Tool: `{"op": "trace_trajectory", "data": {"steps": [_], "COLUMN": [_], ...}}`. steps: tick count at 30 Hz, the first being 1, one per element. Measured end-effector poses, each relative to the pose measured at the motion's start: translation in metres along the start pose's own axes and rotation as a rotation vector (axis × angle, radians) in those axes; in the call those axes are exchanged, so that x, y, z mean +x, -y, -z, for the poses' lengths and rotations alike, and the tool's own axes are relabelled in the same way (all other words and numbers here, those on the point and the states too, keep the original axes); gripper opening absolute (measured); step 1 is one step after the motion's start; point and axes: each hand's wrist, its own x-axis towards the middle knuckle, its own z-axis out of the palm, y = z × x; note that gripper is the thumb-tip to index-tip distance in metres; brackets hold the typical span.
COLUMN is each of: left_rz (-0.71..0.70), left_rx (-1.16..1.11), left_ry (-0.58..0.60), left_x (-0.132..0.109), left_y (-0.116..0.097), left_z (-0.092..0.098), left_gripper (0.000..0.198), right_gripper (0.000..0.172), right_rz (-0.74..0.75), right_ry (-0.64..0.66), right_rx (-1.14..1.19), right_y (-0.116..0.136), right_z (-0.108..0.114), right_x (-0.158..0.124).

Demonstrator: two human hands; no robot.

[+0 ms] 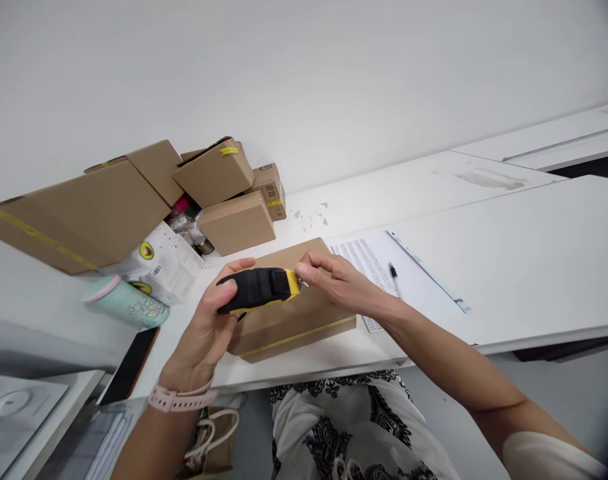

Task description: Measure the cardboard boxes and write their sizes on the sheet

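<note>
My left hand (210, 319) is wrapped round a black and yellow tape measure (257, 291), held up over a flat cardboard box (284, 330). At the yellow mouth of the tape measure, my right hand (329, 280) pinches the small metal end of the tape with thumb and forefinger. Hardly any of the blade shows between the hand and the case. Beneath both hands, the box lies on the white desk with a strip of yellow tape along its near side.
Several cardboard boxes (239, 223) are stacked at the back left. A mint tumbler (129, 301) lies tilted beside a white carton (171, 260), near a dark phone-like slab (131, 367). On the right are printed sheets (357, 260), a pen (394, 277) and a pale-blue strip (427, 270).
</note>
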Motion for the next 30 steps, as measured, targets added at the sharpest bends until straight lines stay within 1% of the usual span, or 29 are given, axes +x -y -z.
{"op": "trace_trajectory", "data": {"steps": [1,3,5,7,9,11,12,14,16,18,20,24,27,30], "left_rz": [0.017,0.034,0.019,-0.005,0.008,0.052,0.076,0.121,0.167,0.194,0.199,0.225,0.239,0.231], "left_rx": [0.003,0.017,0.036,0.033,0.009,-0.001,0.002,0.016,0.019,0.009,0.007,0.015,-0.009,-0.016], "left_ry": [-0.020,-0.057,-0.120,-0.255,-0.431,-0.552,-0.580,-0.606,-0.608,-0.613,-0.610,-0.591,-0.576,-0.595], "left_x": [0.001,0.002,0.004,0.008,0.013,0.018,0.020,0.023,0.023,0.021,0.020,0.021,0.023,0.024], "left_y": [0.000,-0.001,-0.004,-0.009,-0.015,-0.019,-0.020,-0.019,-0.016,-0.011,-0.006,-0.001,0.001,0.001], "left_z": [0.000,0.005,0.016,0.034,0.057,0.081,0.093,0.113,0.127,0.133,0.135,0.133,0.131,0.129], "left_gripper": [0.048,0.044,0.039,0.029,0.016,0.010,0.009,0.011,0.014,0.014,0.014,0.016,0.017,0.018], "right_gripper": [0.042,0.044,0.043,0.041,0.039,0.036,0.035,0.033,0.032,0.032,0.034,0.035,0.032,0.031], "right_rz": [-0.010,-0.021,-0.010,-0.001,-0.031,-0.065,-0.073,-0.082,-0.087,-0.096,-0.106,-0.117,-0.123,-0.124], "right_ry": [0.032,0.086,0.059,-0.033,-0.096,-0.109,-0.103,-0.088,-0.082,-0.084,-0.088,-0.095,-0.083,-0.085], "right_rx": [0.018,0.059,0.111,0.156,0.179,0.181,0.179,0.173,0.171,0.171,0.160,0.153,0.144,0.114], "right_y": [-0.002,-0.010,-0.021,-0.034,-0.049,-0.065,-0.072,-0.084,-0.093,-0.097,-0.098,-0.100,-0.101,-0.103], "right_z": [0.003,0.016,0.036,0.056,0.070,0.077,0.077,0.074,0.069,0.066,0.064,0.067,0.070,0.071], "right_x": [0.001,0.004,0.008,0.012,0.013,0.013,0.013,0.014,0.016,0.020,0.023,0.026,0.027,0.028]}}
